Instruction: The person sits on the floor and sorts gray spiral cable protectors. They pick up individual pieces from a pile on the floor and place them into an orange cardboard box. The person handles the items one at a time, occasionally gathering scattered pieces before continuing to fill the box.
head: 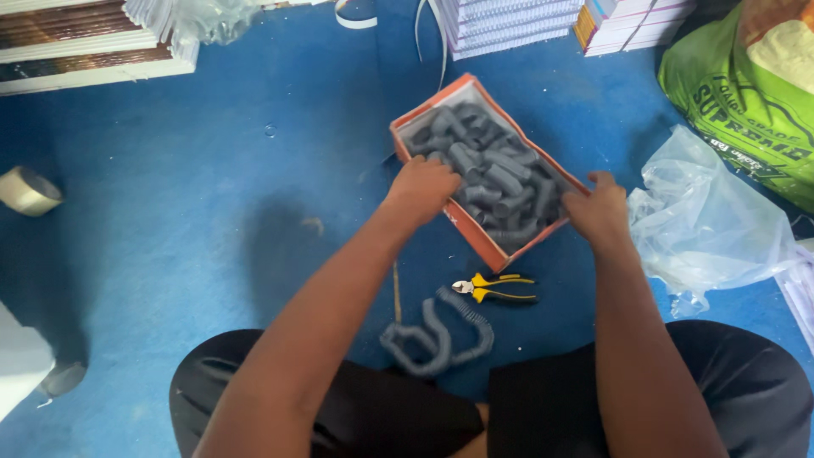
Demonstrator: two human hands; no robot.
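An orange cardboard box (471, 84) lies on the blue floor, filled with several short grey corrugated tube pieces (496, 174). My left hand (421, 188) grips the box's near-left edge, fingers curled over the rim. My right hand (600, 210) holds the box's right corner. A longer curled length of grey corrugated tube (437, 335) lies on the floor between my knees. Yellow-handled pliers (496, 288) rest just in front of the box, untouched.
A crumpled clear plastic bag (708, 220) lies to the right, a green sack (746, 93) beyond it. Stacks of notebooks (509, 21) line the far edge, more stacked paper (85, 42) at far left. A tape roll (28, 191) sits at left.
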